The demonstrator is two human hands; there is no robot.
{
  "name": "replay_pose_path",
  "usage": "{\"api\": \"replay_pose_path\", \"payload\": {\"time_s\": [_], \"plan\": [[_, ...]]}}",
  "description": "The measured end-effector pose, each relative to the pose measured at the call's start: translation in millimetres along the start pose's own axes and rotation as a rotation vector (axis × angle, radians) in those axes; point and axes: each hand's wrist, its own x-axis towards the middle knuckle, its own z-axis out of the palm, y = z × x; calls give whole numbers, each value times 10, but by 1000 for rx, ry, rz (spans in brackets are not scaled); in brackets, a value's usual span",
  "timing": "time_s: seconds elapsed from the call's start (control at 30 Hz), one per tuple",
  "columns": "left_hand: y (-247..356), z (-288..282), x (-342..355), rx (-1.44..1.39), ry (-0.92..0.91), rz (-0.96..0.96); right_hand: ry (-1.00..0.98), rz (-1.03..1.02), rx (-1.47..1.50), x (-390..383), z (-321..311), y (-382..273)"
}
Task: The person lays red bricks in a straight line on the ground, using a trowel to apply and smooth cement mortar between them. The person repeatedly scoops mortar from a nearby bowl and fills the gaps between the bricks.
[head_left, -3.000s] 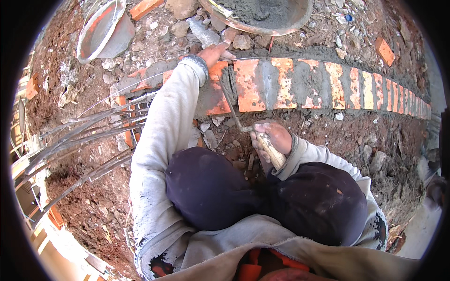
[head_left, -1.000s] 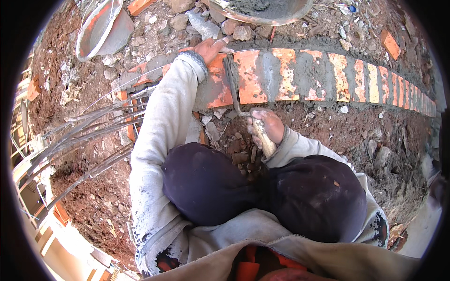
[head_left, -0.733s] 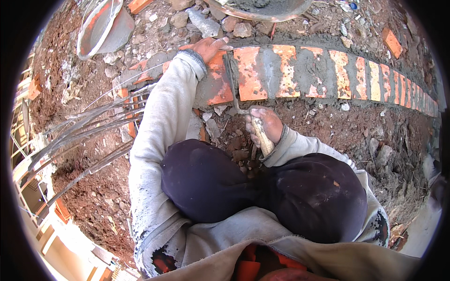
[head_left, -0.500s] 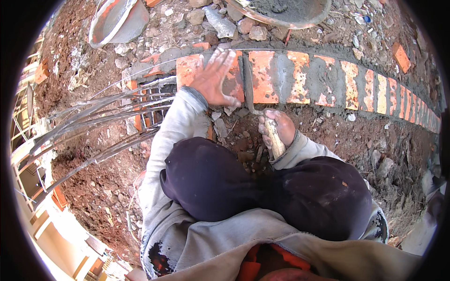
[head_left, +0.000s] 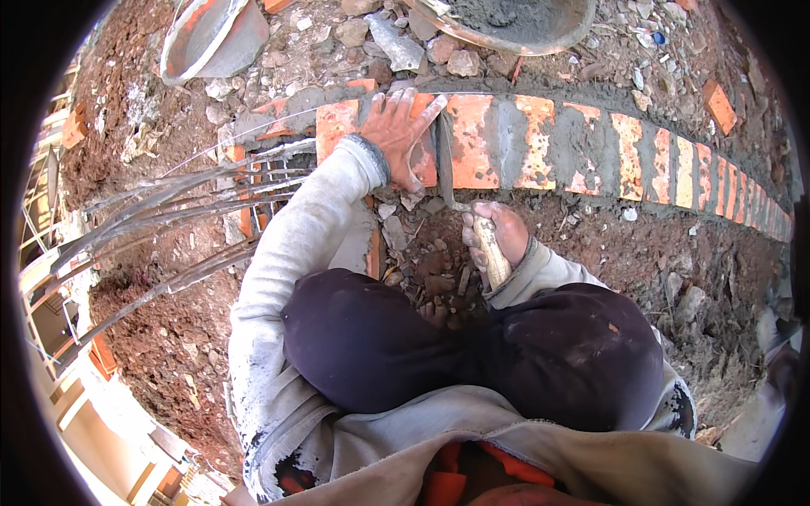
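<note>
My left hand lies with fingers spread over an orange brick near the left end of a curved brick course. The brick beside it on the left shows bare orange. My right hand is wrapped round the worn wooden handle of a trowel. The trowel's thin blade stands on edge at the joint just right of my left hand, seen nearly edge-on. Farther right, grey mortar fills the joints and smears the brick faces. Dusty grey sleeves cover both forearms.
A taut string follows the course's far edge. Steel bars jut out at the left. Beyond the wall are a mortar pan, a tilted bucket, rubble and a loose brick. My dark-clad knees are close below.
My left hand has shifted slightly right and turned, its fingers now pointing toward the joint, and its forearm has swung outward. The right hand and trowel have barely moved.
</note>
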Motion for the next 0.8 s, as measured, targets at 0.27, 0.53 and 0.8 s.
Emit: {"api": "replay_pose_path", "payload": {"time_s": [0.27,0.53,0.8], "plan": [[-58,79,-29,-1,67,-2,37,10,-36,-3,1,-20],[-42,47,21,47,44,-2,48,14,-28,-11,59,-10],[-44,16,-13,1,44,-17,48,19,-76,29,109,1]]}}
